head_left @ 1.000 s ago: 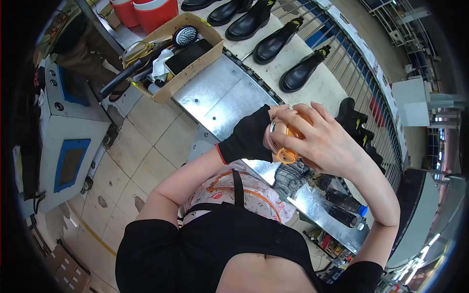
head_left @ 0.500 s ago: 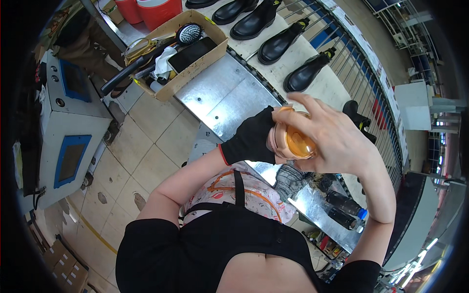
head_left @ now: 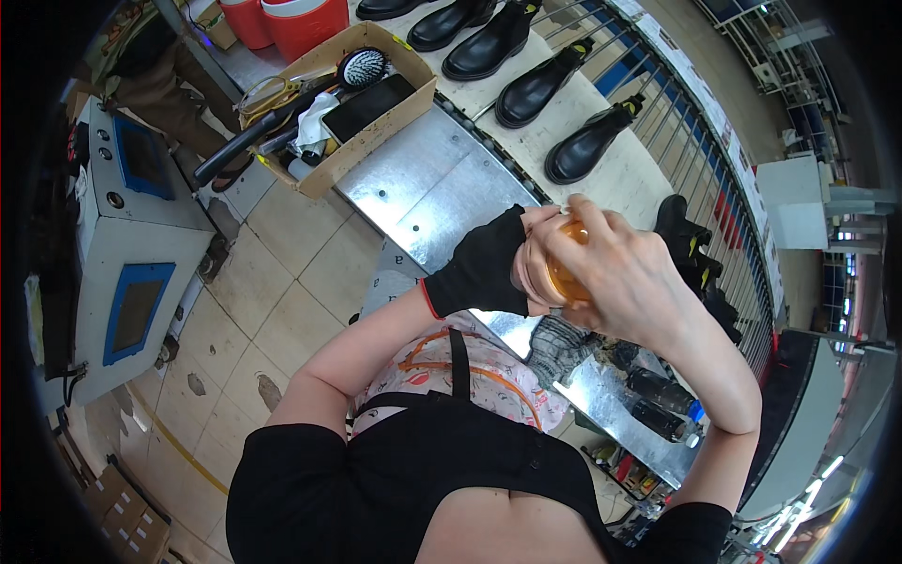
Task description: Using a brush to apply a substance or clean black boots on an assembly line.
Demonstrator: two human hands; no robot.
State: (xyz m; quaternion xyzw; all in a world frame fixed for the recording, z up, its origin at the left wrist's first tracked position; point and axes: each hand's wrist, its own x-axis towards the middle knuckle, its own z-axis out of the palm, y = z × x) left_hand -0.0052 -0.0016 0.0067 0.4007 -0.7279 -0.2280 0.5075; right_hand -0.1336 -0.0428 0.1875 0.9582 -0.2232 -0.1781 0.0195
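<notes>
Amber container (head_left: 567, 274) touches left grip (head_left: 493, 263) (gloved) and right grip (head_left: 620, 273).

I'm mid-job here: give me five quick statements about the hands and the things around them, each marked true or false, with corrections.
1. The left hand wears a black glove. True.
2. The right hand is gloved too. False: the right hand is bare.
3. Both hands are on the orange container. True.
4. The hairbrush lies on the floor. False: the hairbrush is in the cardboard box.
5. Black boots rest on the pale surface. True.
</notes>
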